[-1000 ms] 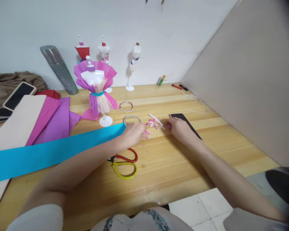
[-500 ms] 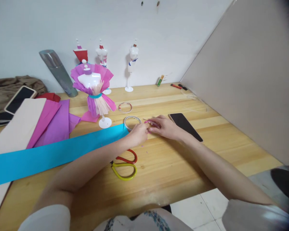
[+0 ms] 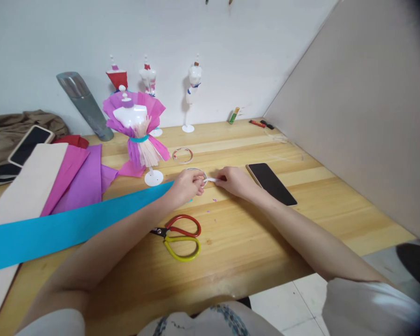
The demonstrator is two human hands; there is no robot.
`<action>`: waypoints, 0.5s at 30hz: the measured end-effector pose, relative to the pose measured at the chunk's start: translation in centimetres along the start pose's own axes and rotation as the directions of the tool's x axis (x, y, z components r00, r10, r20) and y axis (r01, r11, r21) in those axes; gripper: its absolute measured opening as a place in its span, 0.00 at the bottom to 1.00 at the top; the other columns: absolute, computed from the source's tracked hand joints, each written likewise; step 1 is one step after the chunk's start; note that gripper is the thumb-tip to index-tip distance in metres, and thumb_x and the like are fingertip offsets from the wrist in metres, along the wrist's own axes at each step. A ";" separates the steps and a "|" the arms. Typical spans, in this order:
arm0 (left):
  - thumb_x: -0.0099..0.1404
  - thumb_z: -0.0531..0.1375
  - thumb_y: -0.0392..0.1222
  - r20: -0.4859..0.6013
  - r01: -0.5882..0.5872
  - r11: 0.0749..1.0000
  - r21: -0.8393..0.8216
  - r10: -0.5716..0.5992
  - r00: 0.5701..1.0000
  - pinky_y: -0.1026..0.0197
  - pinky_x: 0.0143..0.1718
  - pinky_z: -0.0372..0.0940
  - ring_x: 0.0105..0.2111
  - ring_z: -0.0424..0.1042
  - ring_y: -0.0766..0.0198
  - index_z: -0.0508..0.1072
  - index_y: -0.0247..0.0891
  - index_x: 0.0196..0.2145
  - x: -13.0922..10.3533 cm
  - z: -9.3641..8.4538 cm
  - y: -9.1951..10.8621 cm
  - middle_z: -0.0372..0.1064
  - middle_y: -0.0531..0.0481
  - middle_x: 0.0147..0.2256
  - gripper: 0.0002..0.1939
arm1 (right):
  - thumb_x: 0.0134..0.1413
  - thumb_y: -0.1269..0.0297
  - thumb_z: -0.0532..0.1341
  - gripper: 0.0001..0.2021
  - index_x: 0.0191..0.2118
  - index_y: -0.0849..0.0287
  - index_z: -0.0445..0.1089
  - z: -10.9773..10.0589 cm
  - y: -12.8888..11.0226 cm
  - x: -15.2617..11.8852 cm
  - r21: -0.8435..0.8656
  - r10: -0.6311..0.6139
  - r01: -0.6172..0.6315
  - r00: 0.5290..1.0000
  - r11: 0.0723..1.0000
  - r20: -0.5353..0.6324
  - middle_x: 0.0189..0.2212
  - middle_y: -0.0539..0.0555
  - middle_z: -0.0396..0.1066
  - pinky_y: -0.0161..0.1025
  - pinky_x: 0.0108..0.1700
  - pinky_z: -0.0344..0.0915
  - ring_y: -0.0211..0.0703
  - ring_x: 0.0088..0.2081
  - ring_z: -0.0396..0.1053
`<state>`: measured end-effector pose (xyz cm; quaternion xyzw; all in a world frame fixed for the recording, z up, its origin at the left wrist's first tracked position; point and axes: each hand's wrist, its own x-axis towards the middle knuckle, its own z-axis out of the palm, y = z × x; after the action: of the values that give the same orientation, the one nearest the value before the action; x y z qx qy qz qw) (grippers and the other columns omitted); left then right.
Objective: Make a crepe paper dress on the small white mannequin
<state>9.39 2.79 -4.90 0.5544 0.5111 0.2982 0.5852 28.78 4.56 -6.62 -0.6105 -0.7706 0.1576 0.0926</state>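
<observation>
My left hand (image 3: 185, 186) is closed over a white tape roll (image 3: 195, 171) lying on the wooden table (image 3: 266, 233); only the roll's far rim shows. My right hand (image 3: 233, 181) pinches a short white strip of tape (image 3: 212, 179) stretched from the roll. The two hands are a few centimetres apart. The end of a long blue crepe paper strip (image 3: 73, 224) lies right beside my left hand. Red and yellow scissors (image 3: 179, 237) rest shut on the table under my left forearm.
A black phone (image 3: 271, 183) lies right of my right hand. Behind stand a mannequin in a pink-purple paper dress (image 3: 138, 135), a second tape ring (image 3: 182, 155), small mannequins (image 3: 192, 93) and a grey flask (image 3: 86, 105). Pink, purple and beige sheets (image 3: 80, 179) lie left. A partition (image 3: 364, 116) walls the right.
My right hand moved left from beside the phone to meet my left hand. My left hand shifted onto the tape roll, and a white strip now runs between the hands. The pink scraps are out of sight.
</observation>
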 end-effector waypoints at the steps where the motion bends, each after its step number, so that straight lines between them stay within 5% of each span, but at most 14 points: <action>1: 0.66 0.54 0.23 -0.004 0.023 1.000 -0.007 -0.023 1.000 0.68 0.28 0.69 0.22 0.69 0.73 0.74 0.33 0.39 -0.1 -0.1 0.1 0.68 0.56 0.26 0.12 | 0.57 0.67 0.65 0.10 0.24 0.59 0.73 -0.1 0.2 0.2 0.019 0.015 -0.015 1.000 1.000 -0.003 0.25 0.55 0.75 0.38 0.32 0.57 0.42 0.28 0.69; 5: 0.65 0.55 0.23 0.013 0.058 0.998 0.004 -0.058 0.998 0.66 0.29 0.70 0.22 0.69 0.72 0.75 0.33 0.40 -0.4 -0.2 -0.4 0.69 0.55 0.27 0.12 | 0.56 0.61 0.67 0.11 0.25 0.59 0.73 -1.3 1.2 0.5 0.139 0.103 -0.098 0.994 0.985 -0.026 0.22 0.53 0.74 0.37 0.28 0.57 0.40 0.24 0.68; 8: 0.66 0.56 0.26 0.061 0.035 0.992 0.124 -0.042 0.997 0.66 0.27 0.68 0.22 0.69 0.71 0.76 0.32 0.42 -0.8 -0.4 -1.3 0.70 0.54 0.28 0.11 | 0.51 0.53 0.70 0.15 0.25 0.58 0.72 -2.2 2.4 -0.5 0.418 0.225 -0.194 0.974 0.887 -0.025 0.21 0.52 0.74 0.36 0.25 0.58 0.40 0.22 0.68; 11: 0.64 0.59 0.30 0.148 -0.109 0.933 0.342 0.061 0.987 0.65 0.28 0.67 0.24 0.70 0.68 0.78 0.34 0.41 -1.5 -0.7 -2.1 0.71 0.53 0.28 0.10 | 0.44 0.44 0.72 0.22 0.22 0.57 0.69 -2.5 3.8 -2.4 0.552 0.279 -0.234 0.960 0.800 0.003 0.20 0.53 0.74 0.37 0.24 0.59 0.41 0.22 0.69; 15: 0.56 0.65 0.31 0.325 -0.336 0.765 0.549 0.175 0.929 0.63 0.32 0.65 0.30 0.72 0.63 0.79 0.36 0.37 -2.2 -0.2 -2.1 0.74 0.51 0.29 0.09 | 0.47 0.46 0.71 0.19 0.22 0.58 0.74 -1.9 4.9 -4.9 0.421 0.279 -0.263 0.960 0.868 0.025 0.24 0.56 0.77 0.38 0.29 0.62 0.45 0.27 0.72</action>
<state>8.12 0.37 -6.27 0.8080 0.4180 0.1263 0.3955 35.08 1.08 -6.37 -0.6810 -0.6233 0.3201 0.2129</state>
